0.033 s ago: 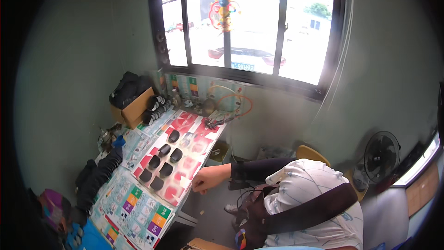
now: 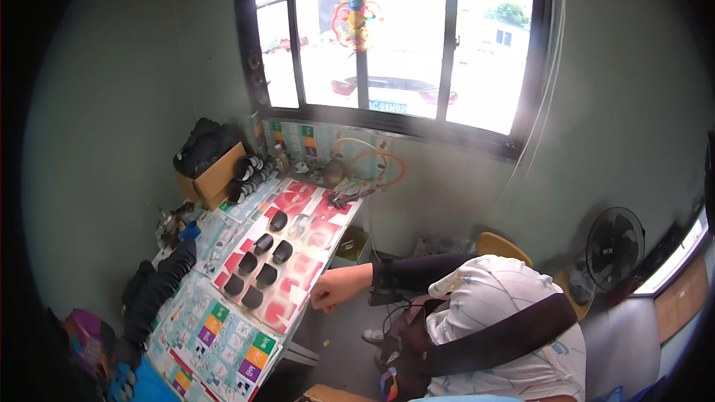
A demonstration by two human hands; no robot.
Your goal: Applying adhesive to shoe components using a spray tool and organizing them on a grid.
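A: Pads [image 2: 262,264], black, oval, about seven of them, laid in rows on the red sheets [image 2: 316,212] mid-bench [image 2: 298,327]. Frame position roughly 8 o'clock from centre.

B: Hands?

A: The wearer's own hands aren't in view, so their state can't be told. One hand [image 2: 328,296] shows, and it belongs to a co-worker [image 2: 506,327] seated at 5 o'clock. Dark sleeve, arm stretched toward the bench. That hand rests at the bench's near edge, fingers curled in loosely, pinching nothing visible.

B: Distance from the pads?

A: Near, not touching. The pads sit at 10 o'clock from that hand, and the closest red sheet is just beside it.

B: What else is on the bench?

A: Colour-block cards [image 2: 223,335] at the 7 o'clock end. A cardboard box [image 2: 216,179] with dark items at the 11 o'clock end. A stack of black pieces [image 2: 249,175] just beside the box. An orange hose loop [image 2: 380,167] under the window [image 2: 395,37].

B: Off the bench?

A: A fan [image 2: 614,242] at 3 o'clock. A yellow chair back [image 2: 503,246] behind the co-worker.
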